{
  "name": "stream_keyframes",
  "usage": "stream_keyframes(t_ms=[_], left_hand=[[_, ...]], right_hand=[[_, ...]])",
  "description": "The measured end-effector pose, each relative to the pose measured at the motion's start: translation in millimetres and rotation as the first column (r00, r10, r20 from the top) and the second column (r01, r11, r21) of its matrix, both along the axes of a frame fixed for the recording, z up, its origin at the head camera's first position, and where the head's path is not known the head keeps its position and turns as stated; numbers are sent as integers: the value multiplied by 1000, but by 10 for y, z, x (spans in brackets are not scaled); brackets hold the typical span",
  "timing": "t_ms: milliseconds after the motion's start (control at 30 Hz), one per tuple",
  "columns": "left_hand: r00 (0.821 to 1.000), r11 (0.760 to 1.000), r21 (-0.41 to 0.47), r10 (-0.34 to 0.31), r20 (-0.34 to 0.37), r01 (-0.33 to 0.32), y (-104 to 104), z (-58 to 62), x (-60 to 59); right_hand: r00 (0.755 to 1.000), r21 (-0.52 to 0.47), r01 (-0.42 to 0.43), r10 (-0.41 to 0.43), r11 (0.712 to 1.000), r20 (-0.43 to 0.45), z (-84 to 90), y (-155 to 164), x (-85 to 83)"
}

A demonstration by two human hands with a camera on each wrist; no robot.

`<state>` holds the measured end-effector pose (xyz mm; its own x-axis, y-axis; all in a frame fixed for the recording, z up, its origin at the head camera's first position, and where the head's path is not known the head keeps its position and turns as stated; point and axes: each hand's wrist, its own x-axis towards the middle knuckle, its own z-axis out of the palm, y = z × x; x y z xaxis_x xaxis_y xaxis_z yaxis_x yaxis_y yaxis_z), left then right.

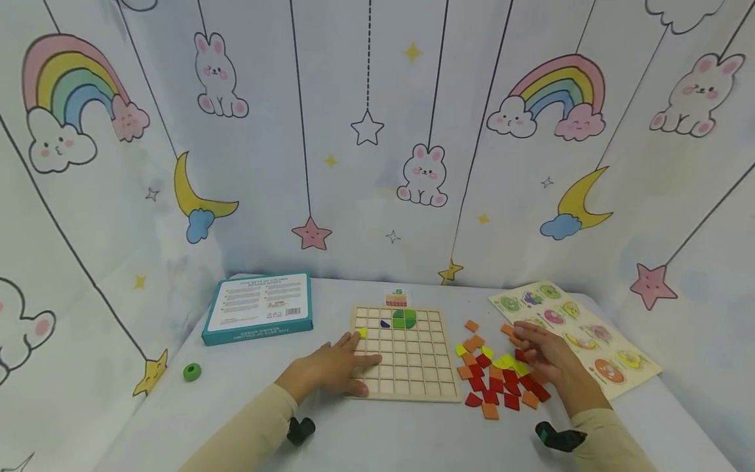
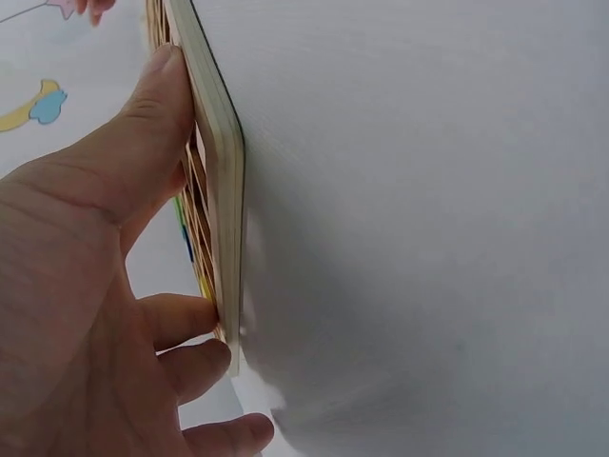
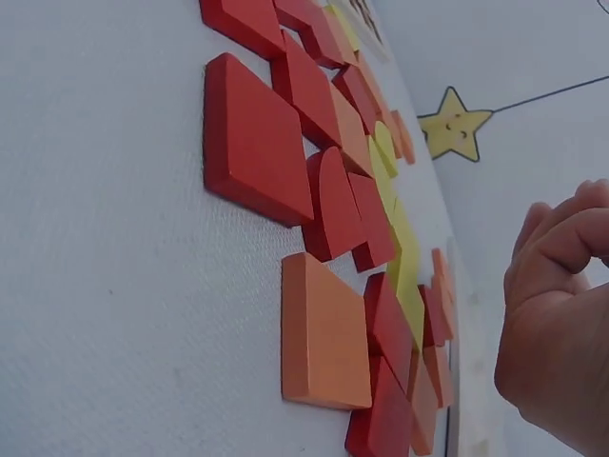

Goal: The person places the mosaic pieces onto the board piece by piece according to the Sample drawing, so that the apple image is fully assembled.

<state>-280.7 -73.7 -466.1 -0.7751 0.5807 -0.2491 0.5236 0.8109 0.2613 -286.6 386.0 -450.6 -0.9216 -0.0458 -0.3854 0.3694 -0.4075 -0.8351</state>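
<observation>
The left hand [image 1: 333, 368] lies flat with fingers spread on the wooden grid board [image 1: 407, 354], keeping it steady on the table [image 1: 248, 393], while the right hand [image 1: 545, 357] hovers with loosely bent fingers over the red and orange tiles [image 1: 495, 383] beside it, holding none that I can see

- The left hand [image 1: 333, 368] lay across the near-left corner of the pale wooden grid board [image 1: 407, 373], blocking entry from that side
- The scattered red, orange and yellow wooden tiles [image 1: 492, 377] crowded the table just right of the board, leaving only a thin strip between
- The right hand [image 1: 545, 357] hovered over those tiles, beside the cream animal puzzle card [image 1: 613, 347]
- Open grey tabletop [image 1: 248, 387] ran between the teal box [image 1: 259, 308], the small green ring [image 1: 191, 372] and the board
- The near table edge lay bare apart from both sleeves
</observation>
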Motion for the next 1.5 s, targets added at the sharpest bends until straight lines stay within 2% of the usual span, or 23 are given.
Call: stream_keyframes(t_ms=[100, 167, 233, 367, 500, 567, 633, 767, 900, 967, 1067, 1200, 1233, 1267, 1333, 1400, 1500], left_hand=[[1000, 1000, 8, 0, 18, 0, -9, -1, -11], [1000, 1000, 9, -3, 19, 3, -14, 1, -15], [1000, 1000, 6, -7, 13, 7, -18, 3, -18], [1000, 1000, 14, 3, 24, -4, -16, 3, -18], [998, 999, 37, 23, 53, -25, 2, 8, -5], [999, 999, 37, 19, 48, -21, 13, 7, 2], [999, 999, 32, 17, 39, -18, 19, 15, 9], [999, 999, 27, 19, 31, -20, 18, 31, 17], [999, 999, 42, 26, 43, -27, 2, 32, 27], [999, 999, 45, 21, 42, -23, -3, 22, 26], [999, 999, 45, 18, 42, -20, -9, 10, 23], [999, 999, 48, 18, 45, -20, -4, 9, 20], [999, 999, 49, 20, 47, -22, 0, 12, 22], [999, 999, 49, 20, 46, -22, 2, 14, 24], [999, 999, 49, 20, 47, -23, 7, 20, 27], [999, 999, 49, 21, 44, -23, 8, 23, 32], [999, 999, 45, 20, 38, -21, 1, 20, 28]], right_hand=[[1000, 7, -7, 7, 1000, 28, -22, 36, 33], [999, 60, -4, 2, 998, 36, -43, 49, 50], [999, 158, -13, 7, 987, 36, -65, 53, 67], [999, 378, -36, 28, 925, 27, -121, 39, 96], [999, 454, -46, 38, 890, 27, -166, 54, 148], [999, 504, -51, 42, 862, 30, -183, 82, 188], [998, 597, -61, 60, 800, 22, -201, 107, 231], [994, 789, -62, 111, 612, -8, -230, 91, 286], [983, 899, -24, 172, 437, -57, -238, -3, 296], [981, 927, -9, 181, 374, -64, -243, -53, 289], [983, 944, -12, 175, 329, -48, -244, -102, 277], [985, 938, -50, 173, 344, -11, -259, -98, 272], [985, 931, -54, 172, 362, -10, -265, -93, 273], [986, 919, -50, 169, 392, -19, -271, -89, 273], [987, 878, -36, 156, 477, -45, -262, -83, 272], [988, 805, -20, 133, 592, -74, -211, -98, 259], [992, 630, 20, 64, 777, -111, -87, -141, 193]])
